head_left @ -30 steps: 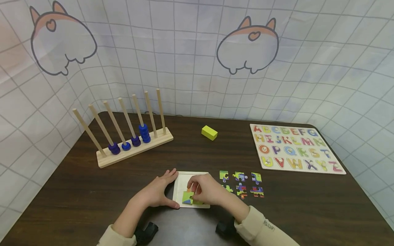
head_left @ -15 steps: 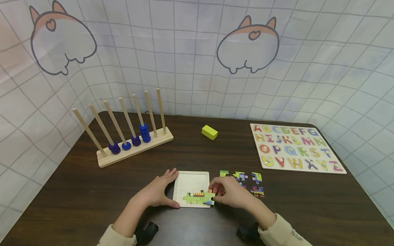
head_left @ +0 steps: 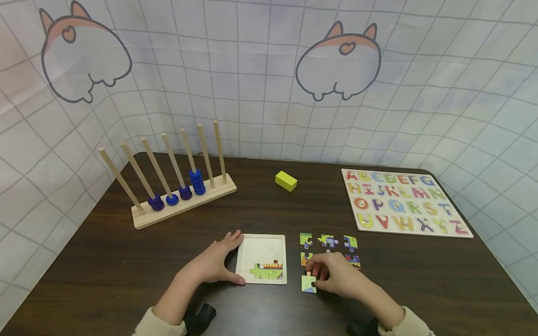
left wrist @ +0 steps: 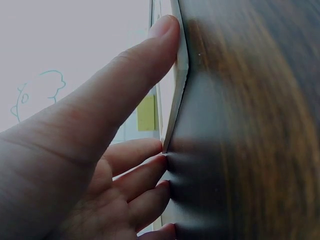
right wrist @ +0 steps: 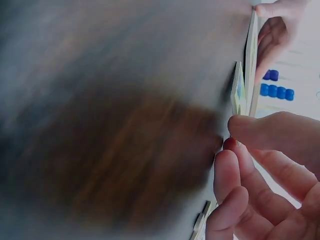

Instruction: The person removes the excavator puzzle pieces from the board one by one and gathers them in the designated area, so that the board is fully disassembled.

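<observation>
A square wooden puzzle tray (head_left: 260, 247) lies flat, with joined green jigsaw pieces (head_left: 268, 272) in its lower right part. My left hand (head_left: 214, 262) holds the tray's left side, thumb at the near corner and fingertips at the far one. In the left wrist view, the thumb (left wrist: 135, 70) lies across the tray's edge. Right of the tray, my right hand (head_left: 342, 276) pinches a green jigsaw piece (head_left: 308, 284) with a blue patch, between thumb and finger. The right wrist view shows that piece (right wrist: 238, 92) tilted at the thumb tip.
Several loose jigsaw pieces (head_left: 328, 241) lie beyond the right hand, some partly covered by it. A pegged wooden abacus (head_left: 210, 190) with blue rings stands back left. A yellow block (head_left: 286, 181) sits at the back, an alphabet board (head_left: 405, 203) at back right.
My right hand has moved right, off the tray, taking the pinched jigsaw piece along. The joined pieces in the tray are now uncovered. My left hand stays at the tray's left side.
</observation>
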